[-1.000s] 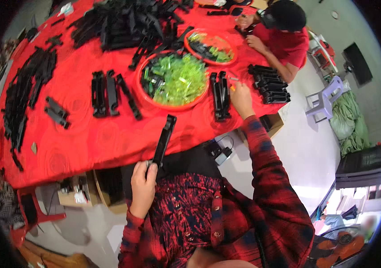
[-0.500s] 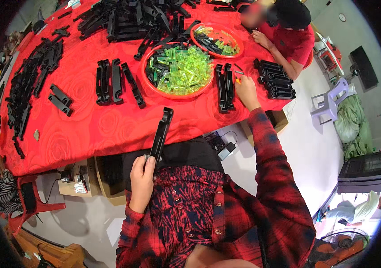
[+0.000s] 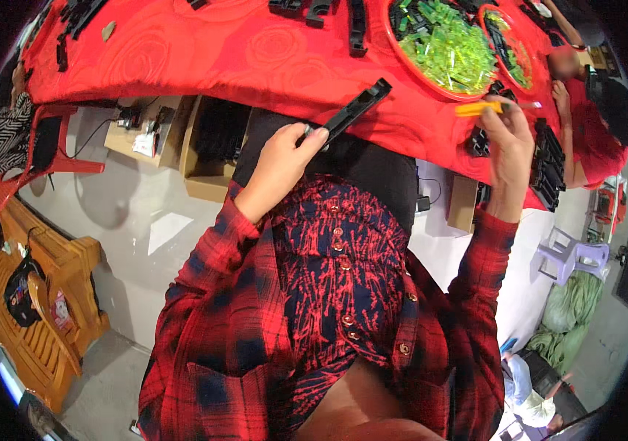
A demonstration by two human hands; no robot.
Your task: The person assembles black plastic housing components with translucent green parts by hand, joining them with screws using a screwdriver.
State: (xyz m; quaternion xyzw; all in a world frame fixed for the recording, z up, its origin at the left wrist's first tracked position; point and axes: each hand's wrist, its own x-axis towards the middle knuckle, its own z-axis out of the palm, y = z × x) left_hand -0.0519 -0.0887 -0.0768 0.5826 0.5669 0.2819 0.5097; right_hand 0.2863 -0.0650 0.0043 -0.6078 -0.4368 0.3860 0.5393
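Observation:
My left hand (image 3: 284,169) is closed round the near end of a long black plastic part (image 3: 362,106), a narrow channel-shaped piece. It tilts up and to the right, over my lap at the table's front edge. My right hand (image 3: 509,147) is raised near the table edge on the right, fingers pinched on a slim tool with a yellow handle (image 3: 478,109). The handle points left and a thin end sticks out to the right; its exact kind is unclear. Behind that hand stands a red basin (image 3: 432,79) of green-yellow clear pieces and small black pieces.
A smaller red basin (image 3: 487,15) stands beyond. More black parts lie along the red-covered table (image 3: 204,66), with a stack (image 3: 548,165) at right. A person in a red top (image 3: 604,147) sits there. Cardboard boxes (image 3: 207,188) are below; a red chair (image 3: 71,167) stands left.
My view has swung down and left. The right hand has lifted off the table with the yellow-handled tool. The black part in my left hand now leans further right.

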